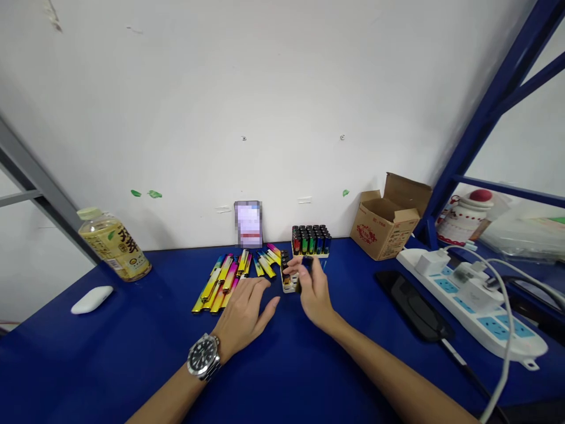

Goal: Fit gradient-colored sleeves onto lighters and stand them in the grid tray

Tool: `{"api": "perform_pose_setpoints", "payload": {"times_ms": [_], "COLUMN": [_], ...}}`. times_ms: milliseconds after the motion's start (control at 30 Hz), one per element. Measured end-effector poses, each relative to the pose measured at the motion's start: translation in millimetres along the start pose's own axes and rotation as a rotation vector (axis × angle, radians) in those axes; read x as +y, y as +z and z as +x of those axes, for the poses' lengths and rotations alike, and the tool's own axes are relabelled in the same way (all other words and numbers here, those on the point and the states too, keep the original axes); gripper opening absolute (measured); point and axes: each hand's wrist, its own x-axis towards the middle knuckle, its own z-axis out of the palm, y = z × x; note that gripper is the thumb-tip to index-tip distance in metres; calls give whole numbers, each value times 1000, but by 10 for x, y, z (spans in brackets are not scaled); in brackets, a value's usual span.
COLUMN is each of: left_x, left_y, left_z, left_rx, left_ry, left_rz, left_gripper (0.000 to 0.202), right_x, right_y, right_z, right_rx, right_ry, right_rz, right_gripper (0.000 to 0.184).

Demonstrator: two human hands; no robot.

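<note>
My left hand (245, 312) lies flat on the blue table (132, 347), fingers spread, beside a pile of several coloured lighters (229, 277). It holds nothing. A watch (203, 357) sits on that wrist. My right hand (314, 293) is closed in a pinch on a dark lighter (306, 265), held over a small white tray (289, 281) with a few lighters in it. Behind it a full tray of lighters (311, 240) stands against the wall.
A tea bottle (113, 242) and a white mouse (92, 299) are at the left. A small card (248, 224) leans on the wall. An open cardboard box (388, 219), a black phone (412, 305) and a white power strip (472, 300) lie at the right, beside a blue rack frame (489, 106).
</note>
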Motion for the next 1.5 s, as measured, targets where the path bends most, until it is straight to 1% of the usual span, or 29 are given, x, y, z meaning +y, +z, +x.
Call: {"api": "perform_pose_setpoints", "payload": {"times_ms": [67, 100, 233, 300, 333, 400, 467, 633, 733, 767, 833, 900, 967, 1067, 1133, 1167, 1233, 1333, 1400, 1500], "left_x": [-21, -35, -81, -87, -87, -85, -88, -153, -227, -252, -297, -325, -331, -310, -287, -274, -244, -185, -145, -110], "left_y": [2, 2, 4, 5, 7, 10, 14, 23, 36, 42, 51, 54, 46, 22, 7, 2, -2, 4, 13, 23], "left_z": [-2, -3, 2, 2, 1, -4, -12, -44, -68, -76, -92, -101, -102, -98, -102, -106, -117, -128, -128, -123], "left_rx": [-48, -70, -122, -141, -148, -160, -172, -174, -165, -160, -137, -118, -123, -154, -167, -175, -200, -244, -262, -294], "left_ry": [-28, -42, -74, -79, -82, -88, -92, -118, -130, -135, -148, -154, -156, -186, -211, -215, -209, -209, -235, -274], "left_rz": [10, 14, 36, 45, 47, 49, 52, 112, 167, 185, 214, 224, 223, 253, 286, 296, 301, 281, 250, 159], "left_gripper": [18, 18, 20, 21, 21, 21, 21, 21, 19, 19, 19, 18, 17, 17, 17, 17, 15, 15, 14, 14], "right_x": [15, 21, 62, 88, 98, 106, 93, 25, 59, 87, 152, 206, 229, 217, 207, 208, 224, 258, 265, 237], "right_y": [-49, -71, -130, -137, -136, -130, -126, -146, -161, -167, -185, -214, -246, -279, -280, -276, -266, -262, -267, -272], "right_z": [55, 86, 196, 229, 239, 254, 264, 281, 275, 268, 251, 235, 224, 219, 215, 210, 196, 177, 179, 204], "right_rx": [62, 85, 109, 122, 151, 222, 264, 166, 144, 119, 7, -112, -182, -184, -163, -155, -167, -244, -291, -311], "right_ry": [138, 211, 522, 659, 705, 744, 748, 815, 771, 742, 647, 496, 333, 79, -49, -75, -61, -31, -88, -221], "right_rz": [132, 199, 434, 491, 502, 504, 498, 506, 467, 454, 426, 348, 185, -122, -242, -262, -249, -244, -309, -457], "right_gripper": [12, 14, 29, 37, 38, 37, 36, 44, 46, 48, 51, 50, 40, 28, 25, 24, 21, 17, 17, 18]}}
